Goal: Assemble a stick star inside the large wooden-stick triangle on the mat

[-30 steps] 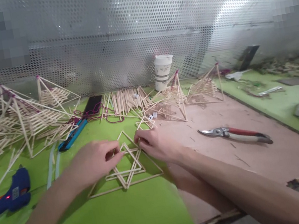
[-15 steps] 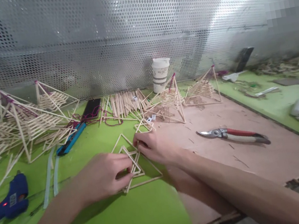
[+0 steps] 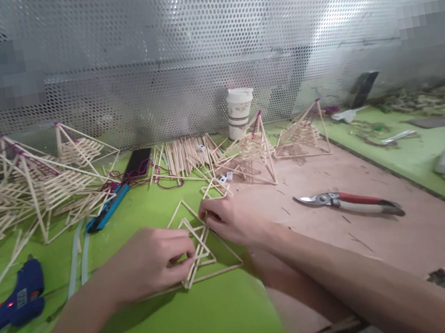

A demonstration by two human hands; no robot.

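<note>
A flat frame of thin wooden sticks [image 3: 220, 274], with smaller stick triangles laid over one another, lies on the green surface before me. My left hand [image 3: 163, 257] is at its left side, thumb and fingers pinched on the inner sticks. At the upper right of the frame, my right hand [image 3: 229, 220] is closed, its curled fingertips against the sticks. My fingers hide part of the joints there. Just beyond the right hand lies another small stick frame [image 3: 215, 189].
Stick pyramids [image 3: 44, 192] stand at left. A glue gun [image 3: 21, 296], blue cutter knife [image 3: 107, 208], loose sticks [image 3: 188, 155], lidded paper cup [image 3: 240, 113] and pruning shears [image 3: 347, 203] surround the work. A perforated metal sheet [image 3: 166, 44] rises behind.
My left fingers have drawn slightly closer together on the sticks. My right hand stays in place. The whole view has shifted a little.
</note>
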